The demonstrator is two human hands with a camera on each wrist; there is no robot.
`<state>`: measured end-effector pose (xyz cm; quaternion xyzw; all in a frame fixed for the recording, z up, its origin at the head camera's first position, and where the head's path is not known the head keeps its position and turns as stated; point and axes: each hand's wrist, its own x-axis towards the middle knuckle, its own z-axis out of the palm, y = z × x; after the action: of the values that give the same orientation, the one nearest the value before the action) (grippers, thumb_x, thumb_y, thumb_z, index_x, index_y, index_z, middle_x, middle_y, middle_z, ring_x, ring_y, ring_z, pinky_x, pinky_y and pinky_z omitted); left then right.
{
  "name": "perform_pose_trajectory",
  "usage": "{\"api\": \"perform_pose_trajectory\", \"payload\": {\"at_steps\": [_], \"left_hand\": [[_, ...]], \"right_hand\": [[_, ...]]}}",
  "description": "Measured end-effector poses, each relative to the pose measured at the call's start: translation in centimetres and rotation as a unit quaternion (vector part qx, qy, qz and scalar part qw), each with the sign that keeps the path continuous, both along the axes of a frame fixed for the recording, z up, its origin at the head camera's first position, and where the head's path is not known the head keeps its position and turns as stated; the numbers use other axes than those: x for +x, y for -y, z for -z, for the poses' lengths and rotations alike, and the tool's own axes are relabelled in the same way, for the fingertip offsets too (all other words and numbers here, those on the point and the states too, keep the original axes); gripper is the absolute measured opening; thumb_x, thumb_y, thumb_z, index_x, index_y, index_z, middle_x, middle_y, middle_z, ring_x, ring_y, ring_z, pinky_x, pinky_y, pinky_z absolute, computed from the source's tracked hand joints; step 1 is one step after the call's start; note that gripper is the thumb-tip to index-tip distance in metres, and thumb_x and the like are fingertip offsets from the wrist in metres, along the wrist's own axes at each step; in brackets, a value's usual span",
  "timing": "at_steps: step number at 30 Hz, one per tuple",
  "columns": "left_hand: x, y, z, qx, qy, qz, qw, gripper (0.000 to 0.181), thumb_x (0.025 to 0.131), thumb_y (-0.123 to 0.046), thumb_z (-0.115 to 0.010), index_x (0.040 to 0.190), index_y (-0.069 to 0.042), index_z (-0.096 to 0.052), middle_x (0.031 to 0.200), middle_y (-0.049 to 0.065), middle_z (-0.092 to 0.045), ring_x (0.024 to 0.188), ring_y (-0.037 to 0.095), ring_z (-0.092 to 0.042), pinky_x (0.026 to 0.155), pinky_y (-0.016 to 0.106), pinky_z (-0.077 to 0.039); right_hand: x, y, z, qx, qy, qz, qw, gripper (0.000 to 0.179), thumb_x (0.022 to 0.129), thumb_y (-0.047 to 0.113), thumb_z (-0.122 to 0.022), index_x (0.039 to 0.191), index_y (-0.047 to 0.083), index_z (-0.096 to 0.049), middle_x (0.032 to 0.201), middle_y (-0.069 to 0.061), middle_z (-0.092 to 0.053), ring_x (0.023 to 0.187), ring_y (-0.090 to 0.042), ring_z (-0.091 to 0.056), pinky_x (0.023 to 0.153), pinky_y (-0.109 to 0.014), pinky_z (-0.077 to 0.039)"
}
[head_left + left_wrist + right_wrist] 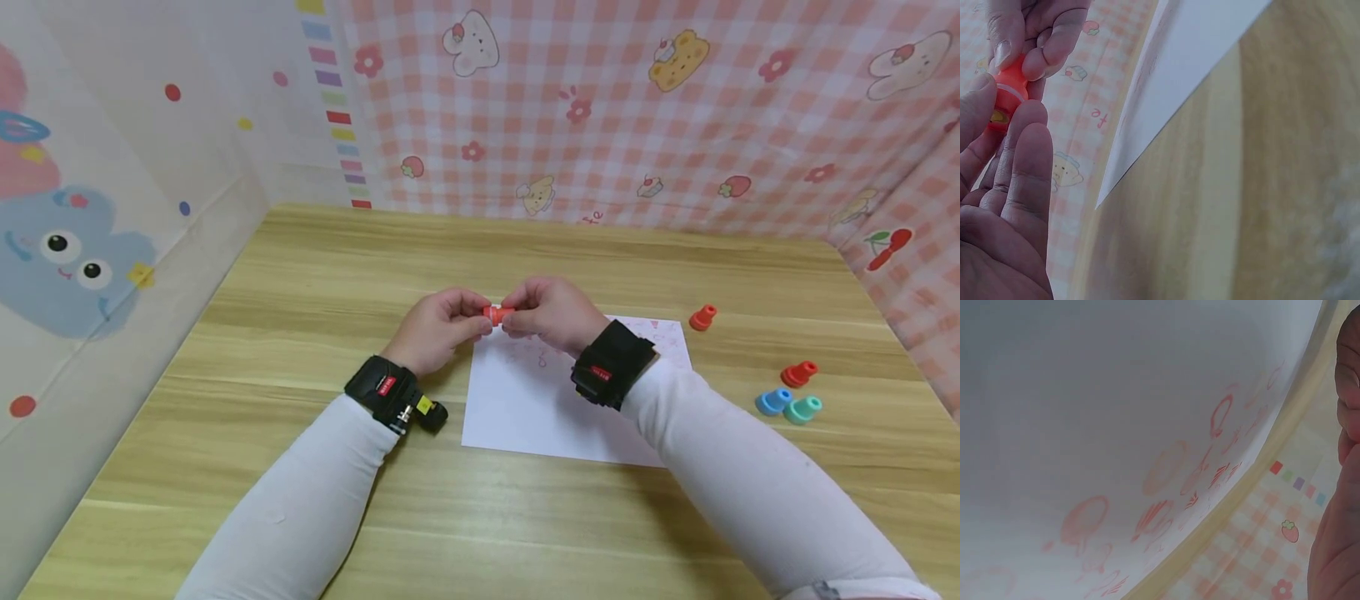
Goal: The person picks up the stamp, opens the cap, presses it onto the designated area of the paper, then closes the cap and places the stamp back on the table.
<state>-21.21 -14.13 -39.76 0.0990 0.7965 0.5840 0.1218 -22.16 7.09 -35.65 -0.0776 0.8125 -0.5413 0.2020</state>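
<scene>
Both hands meet over the far left corner of a white sheet of paper (pixel 517 417), on a small red stamp (pixel 498 315). My left hand (pixel 437 329) pinches the stamp's wider end, where a pale ring and a small yellow picture show on the stamp (pixel 1010 94) in the left wrist view. From the other side, the thumb and fingers of my right hand (pixel 557 315) grip the narrower end. Red printed marks (pixel 1085 520) run along the paper's far part, plain in the right wrist view, where only the edge of the right hand (pixel 1344 506) appears.
Right of the paper stands a red stamp (pixel 703 317). Farther right are another red stamp (pixel 799 374), a blue stamp (pixel 773 402) and a teal stamp (pixel 803 410), close together. A patterned pink cloth (pixel 525 125) hangs behind the wooden table (pixel 420 517).
</scene>
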Motion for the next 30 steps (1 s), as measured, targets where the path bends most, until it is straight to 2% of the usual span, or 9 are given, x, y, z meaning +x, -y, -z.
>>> {"api": "perform_pose_trajectory", "payload": {"at_steps": [3, 8, 12, 16, 20, 23, 26, 30], "left_hand": [[0.1, -0.1, -0.1, 0.002, -0.006, -0.001, 1.0000, 0.018, 0.102, -0.016, -0.072, 0.119, -0.011, -0.072, 0.110, 0.005, -0.076, 0.102, 0.018, -0.074, 0.094, 0.035, -0.062], [0.3, -0.4, -0.3, -0.009, -0.034, -0.007, 0.9994, 0.016, 0.100, -0.016, -0.074, 0.115, -0.010, -0.074, 0.106, 0.005, -0.078, 0.096, 0.018, -0.074, 0.087, 0.035, -0.061], [0.4, -0.5, -0.5, -0.012, -0.046, -0.018, 0.9987, 0.013, 0.099, -0.016, -0.075, 0.111, -0.010, -0.075, 0.105, 0.004, -0.078, 0.095, 0.018, -0.073, 0.081, 0.031, -0.059], [0.4, -0.5, -0.7, -0.012, -0.051, -0.020, 0.9984, 0.013, 0.099, -0.016, -0.076, 0.110, -0.011, -0.075, 0.104, 0.004, -0.078, 0.095, 0.018, -0.073, 0.080, 0.031, -0.058], [0.4, -0.5, -0.7, -0.007, -0.045, -0.011, 0.9989, 0.016, 0.099, -0.017, -0.075, 0.113, -0.010, -0.073, 0.108, 0.005, -0.077, 0.098, 0.019, -0.074, 0.083, 0.034, -0.060], [0.3, -0.5, -0.6, -0.004, -0.044, -0.001, 0.9990, 0.028, 0.100, -0.018, -0.074, 0.126, -0.009, -0.069, 0.119, 0.006, -0.074, 0.106, 0.021, -0.075, 0.090, 0.038, -0.062], [0.1, -0.3, -0.5, -0.008, -0.051, 0.000, 0.9987, 0.045, 0.102, -0.023, -0.072, 0.143, -0.008, -0.060, 0.136, 0.008, -0.068, 0.119, 0.024, -0.072, 0.100, 0.041, -0.060], [0.0, 0.1, -0.3, -0.029, -0.064, -0.019, 0.9973, 0.056, 0.104, -0.031, -0.069, 0.153, -0.011, -0.051, 0.152, 0.009, -0.057, 0.137, 0.025, -0.060, 0.113, 0.044, -0.052]], "right_hand": [[0.1, 0.1, -0.1, 0.001, 0.000, 0.003, 1.0000, 0.019, 0.095, -0.001, -0.073, 0.114, -0.004, -0.069, 0.100, -0.010, -0.073, 0.086, -0.017, -0.071, 0.089, -0.037, -0.063], [0.4, 0.4, -0.1, 0.002, -0.011, 0.024, 0.9996, 0.016, 0.095, -0.001, -0.074, 0.110, -0.003, -0.071, 0.099, -0.010, -0.074, 0.085, -0.016, -0.072, 0.080, -0.026, -0.062], [0.6, 0.8, -0.1, 0.011, -0.026, 0.044, 0.9987, 0.017, 0.095, 0.002, -0.075, 0.111, -0.001, -0.073, 0.101, -0.009, -0.076, 0.086, -0.015, -0.072, 0.083, -0.028, -0.063], [0.7, 0.9, -0.3, 0.027, -0.024, 0.052, 0.9980, 0.017, 0.096, 0.004, -0.075, 0.112, 0.002, -0.073, 0.105, -0.010, -0.075, 0.089, -0.018, -0.072, 0.091, -0.038, -0.063], [0.7, 0.6, -0.8, 0.076, -0.045, 0.039, 0.9954, 0.014, 0.097, 0.011, -0.076, 0.110, 0.008, -0.075, 0.102, -0.009, -0.075, 0.088, -0.020, -0.068, 0.081, -0.035, -0.060], [0.5, 0.2, -1.2, 0.119, -0.088, 0.019, 0.9888, 0.015, 0.099, 0.015, -0.074, 0.112, 0.009, -0.076, 0.102, -0.009, -0.075, 0.088, -0.023, -0.064, 0.073, -0.030, -0.053], [-0.2, -0.7, -1.5, 0.170, -0.126, 0.016, 0.9771, 0.019, 0.102, 0.017, -0.071, 0.118, 0.008, -0.075, 0.106, -0.011, -0.075, 0.091, -0.025, -0.062, 0.075, -0.029, -0.050], [-1.7, -2.3, -1.5, 0.236, -0.130, 0.034, 0.9624, 0.027, 0.105, 0.018, -0.065, 0.129, 0.008, -0.071, 0.117, -0.015, -0.073, 0.098, -0.030, -0.060, 0.083, -0.035, -0.050]]}}
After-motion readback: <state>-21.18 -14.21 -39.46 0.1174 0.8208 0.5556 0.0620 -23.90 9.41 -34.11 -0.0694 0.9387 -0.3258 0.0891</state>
